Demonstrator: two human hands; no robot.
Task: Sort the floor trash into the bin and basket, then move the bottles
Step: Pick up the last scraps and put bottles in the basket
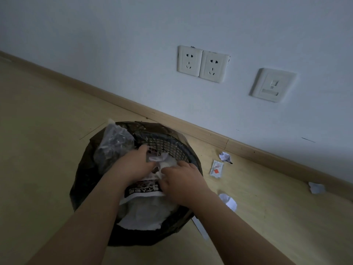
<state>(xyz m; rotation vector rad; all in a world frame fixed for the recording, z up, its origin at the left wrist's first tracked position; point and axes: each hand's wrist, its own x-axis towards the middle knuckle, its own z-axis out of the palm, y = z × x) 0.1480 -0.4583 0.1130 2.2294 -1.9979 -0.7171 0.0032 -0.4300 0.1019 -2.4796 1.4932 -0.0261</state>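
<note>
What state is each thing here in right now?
Left hand: in bin, grips wrapper.
Right hand: in bin, grips wrapper.
Bin: upright, lined, nearly full.
Wrapper: crumpled, in bin.
Sachet: flat on floor.
Paper wads: crumpled, on floor.
Sockets: nothing plugged in.

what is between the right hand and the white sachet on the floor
Only the bin rim: the right hand is inside the bin, gripping the white bag, and the sachet lies on bare floor just outside the rim.
</note>
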